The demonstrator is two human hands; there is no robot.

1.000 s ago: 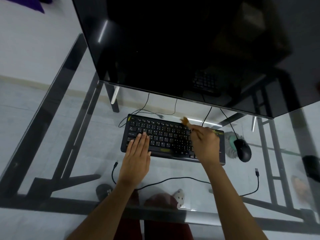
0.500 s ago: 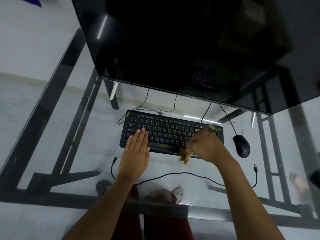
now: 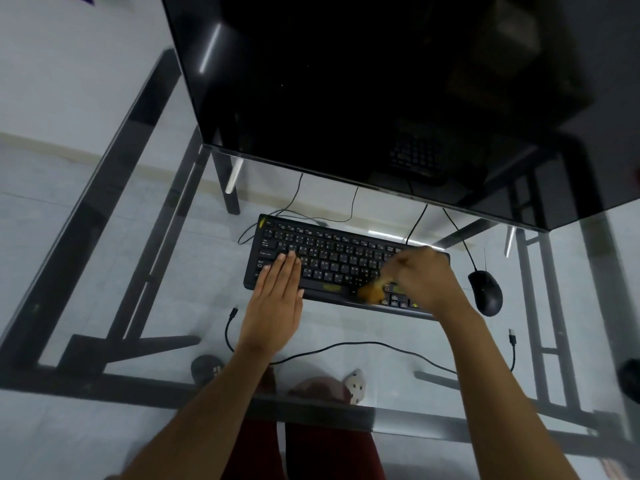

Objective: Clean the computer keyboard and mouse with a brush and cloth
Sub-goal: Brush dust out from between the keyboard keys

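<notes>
Our right hand [image 3: 427, 278] is curled around a brush [image 3: 372, 291], motion-blurred. We see tan bristles sticking out left of the fist, over the lower right keys of the keyboard [image 3: 332, 261]; the handle is hidden in the grip. Our left hand [image 3: 277, 299] lies flat, fingers straight and together, holding nothing, with its fingertips on the keyboard's left keys and its palm over the front edge.

The keyboard is black with yellow accents and lies flat on the glass bench [image 3: 104, 271], angled slightly. A black mouse [image 3: 485, 292] sits just beside its right end, not touching our right hand. A loose black cable [image 3: 363, 344] runs across the glass in front of the keyboard, both connector ends free. A dark monitor [image 3: 381, 98] stands behind the keyboard, screen off. We can't find a cloth.
</notes>
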